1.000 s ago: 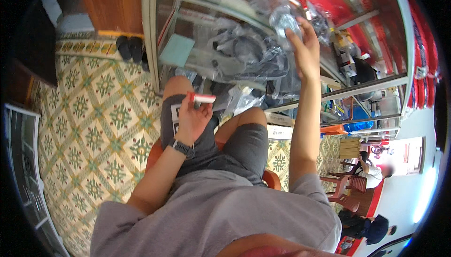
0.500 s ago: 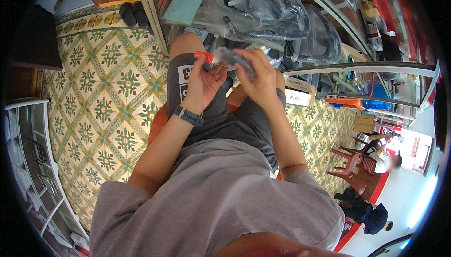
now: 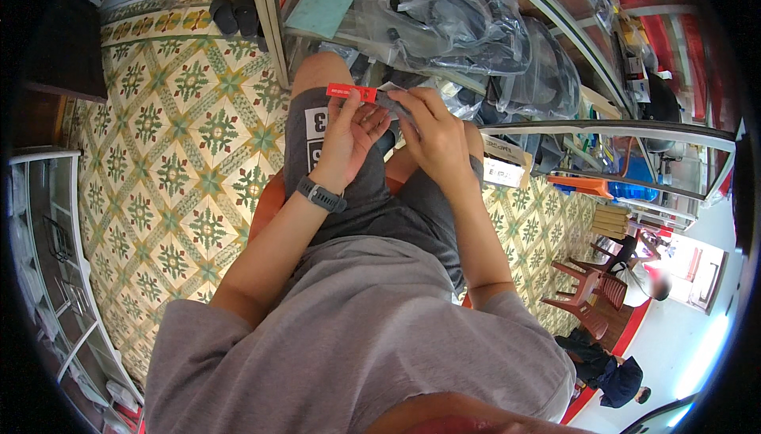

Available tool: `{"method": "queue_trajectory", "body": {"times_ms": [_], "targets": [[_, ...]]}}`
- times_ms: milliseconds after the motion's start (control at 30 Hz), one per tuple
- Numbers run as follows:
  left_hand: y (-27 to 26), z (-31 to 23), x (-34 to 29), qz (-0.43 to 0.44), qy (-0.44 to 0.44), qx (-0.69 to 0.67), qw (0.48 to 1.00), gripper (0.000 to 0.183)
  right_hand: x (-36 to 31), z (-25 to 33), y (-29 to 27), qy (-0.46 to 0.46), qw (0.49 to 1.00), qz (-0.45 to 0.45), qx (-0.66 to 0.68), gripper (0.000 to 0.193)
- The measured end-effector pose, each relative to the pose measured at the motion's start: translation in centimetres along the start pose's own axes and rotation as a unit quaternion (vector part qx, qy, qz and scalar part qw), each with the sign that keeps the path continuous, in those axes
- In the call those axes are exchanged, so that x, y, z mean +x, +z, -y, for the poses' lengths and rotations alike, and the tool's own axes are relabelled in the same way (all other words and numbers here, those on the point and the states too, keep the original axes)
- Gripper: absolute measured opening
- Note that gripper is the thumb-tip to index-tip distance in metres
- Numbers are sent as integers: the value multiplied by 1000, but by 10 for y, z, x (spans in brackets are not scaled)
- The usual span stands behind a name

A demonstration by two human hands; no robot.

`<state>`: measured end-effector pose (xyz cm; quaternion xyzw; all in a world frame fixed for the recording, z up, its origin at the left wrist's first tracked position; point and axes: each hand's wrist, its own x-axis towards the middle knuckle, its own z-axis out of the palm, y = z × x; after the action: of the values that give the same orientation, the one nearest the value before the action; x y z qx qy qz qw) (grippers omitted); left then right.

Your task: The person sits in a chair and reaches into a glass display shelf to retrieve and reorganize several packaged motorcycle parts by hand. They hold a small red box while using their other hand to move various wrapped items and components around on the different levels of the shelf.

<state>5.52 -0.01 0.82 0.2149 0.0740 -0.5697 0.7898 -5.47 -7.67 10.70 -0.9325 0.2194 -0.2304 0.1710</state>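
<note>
Over my lap, my left hand (image 3: 346, 137) pinches a small red card-like label (image 3: 349, 91) between thumb and fingers. Its other fingers curl loosely below. Touching or nearly touching the label's right end is a dark grey item (image 3: 388, 102) with a pale flap at its top. My right hand (image 3: 438, 139) grips this item from the right, fingers bent over it, so much of it is hidden. I cannot tell what the item is, nor whether the label is joined to it. A dark watch sits on my left wrist.
Ahead stands a glass display case (image 3: 273, 30) with plastic-wrapped dark parts (image 3: 452, 18) and a pale green sheet (image 3: 320, 8). Black slippers (image 3: 235, 14) lie on the patterned tile floor (image 3: 182, 164). A white box (image 3: 505, 172) is right of my knee. Chairs (image 3: 583, 295) and people are farther right.
The red label has turned to show more of its face and sits closer to my right hand. The dark item shows less, with my right fingers drawn in over it.
</note>
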Motion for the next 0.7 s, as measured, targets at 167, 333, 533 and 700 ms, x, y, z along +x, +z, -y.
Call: {"method": "queue_trajectory", "body": {"times_ms": [167, 333, 533, 700], "targets": [[-7, -2, 7, 13, -47, -40, 998, 35, -7, -11, 18, -6, 996, -73, 56, 33], [-8, -7, 4, 12, -54, -52, 997, 33, 1, -15, 24, -10, 995, -100, 15, 30], [-6, -9, 2, 30, -42, -41, 998, 32, 0, -6, 44, -54, 990, -122, 48, 35], [-1, -6, 0, 35, -61, -80, 994, 30, 4, 9, 46, -63, 995, -81, -1, 35]]}}
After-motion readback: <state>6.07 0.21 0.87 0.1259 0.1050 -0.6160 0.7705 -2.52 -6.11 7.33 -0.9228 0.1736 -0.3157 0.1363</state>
